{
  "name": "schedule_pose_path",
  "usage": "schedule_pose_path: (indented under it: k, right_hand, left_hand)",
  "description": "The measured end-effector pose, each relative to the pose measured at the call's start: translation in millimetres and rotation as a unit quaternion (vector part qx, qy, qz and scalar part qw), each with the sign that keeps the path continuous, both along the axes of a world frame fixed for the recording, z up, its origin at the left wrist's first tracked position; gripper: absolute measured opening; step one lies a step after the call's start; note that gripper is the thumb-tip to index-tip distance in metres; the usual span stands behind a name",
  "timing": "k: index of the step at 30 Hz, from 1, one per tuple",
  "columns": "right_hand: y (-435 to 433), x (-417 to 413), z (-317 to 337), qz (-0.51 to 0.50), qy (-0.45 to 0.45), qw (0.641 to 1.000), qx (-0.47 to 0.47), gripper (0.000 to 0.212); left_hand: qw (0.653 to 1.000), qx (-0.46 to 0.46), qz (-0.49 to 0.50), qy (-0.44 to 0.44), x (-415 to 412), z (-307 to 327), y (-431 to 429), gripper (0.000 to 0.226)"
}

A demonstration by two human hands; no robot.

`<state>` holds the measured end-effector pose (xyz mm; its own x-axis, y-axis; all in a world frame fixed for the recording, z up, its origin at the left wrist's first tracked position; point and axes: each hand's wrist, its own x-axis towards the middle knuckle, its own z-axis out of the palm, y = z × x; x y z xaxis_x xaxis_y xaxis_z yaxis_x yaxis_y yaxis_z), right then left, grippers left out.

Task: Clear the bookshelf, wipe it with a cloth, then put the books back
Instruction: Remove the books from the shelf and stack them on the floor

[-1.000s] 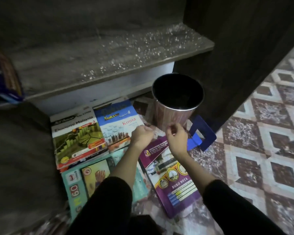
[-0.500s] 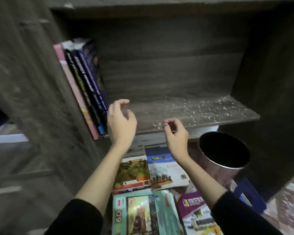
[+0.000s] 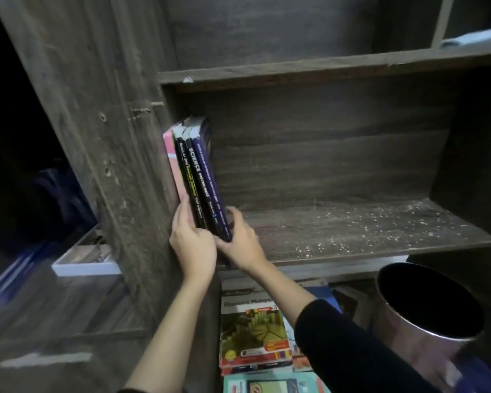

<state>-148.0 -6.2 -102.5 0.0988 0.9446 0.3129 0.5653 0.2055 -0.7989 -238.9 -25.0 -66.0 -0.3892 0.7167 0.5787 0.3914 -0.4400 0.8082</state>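
Several upright books (image 3: 194,171), with a pink cover and dark spines, lean against the left wall of the wooden bookshelf (image 3: 352,231). My left hand (image 3: 192,242) grips the lower left of this bundle, fingers along the pink book. My right hand (image 3: 240,242) grips its lower right edge, fingers curled behind the blue book. The shelf board to the right is bare and speckled with white dust or crumbs. No cloth can be made out near my hands.
On the floor below lie several books (image 3: 253,327) in stacks. A shiny metal bin (image 3: 425,324) stands at the lower right. The shelf above (image 3: 295,68) holds a pale object (image 3: 474,39) at its far right. A white tray (image 3: 88,262) sits on the left.
The view rose from the floor books to the shelf. Both hands lifted from the floor stack, reached up and took hold of the upright books on the left of the shelf.
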Motion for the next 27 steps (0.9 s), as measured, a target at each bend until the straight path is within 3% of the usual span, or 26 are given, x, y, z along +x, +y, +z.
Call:
schedule_pose_path:
  k: [10,16,22,27]
  right_hand:
    - [14,-12,0,-0.025,-0.103,0.994,-0.031,0.077]
    - [8,-12,1,-0.01,-0.087,0.996,-0.03,0.068]
    - [5,-3,2,0.013,-0.089,0.995,-0.031,0.068]
    - [8,-3,-10,0.022,-0.083,0.996,-0.018,0.089]
  left_hand:
    - [0.997,0.0,-0.057,0.05,-10,-8,2,0.068]
    - [0.997,0.009,-0.06,0.048,-4,-11,-3,0.07]
    - [0.996,-0.088,-0.031,-0.012,10,-21,-7,0.077]
    - [0.989,-0.134,-0.038,-0.056,16,-2,-5,0.071]
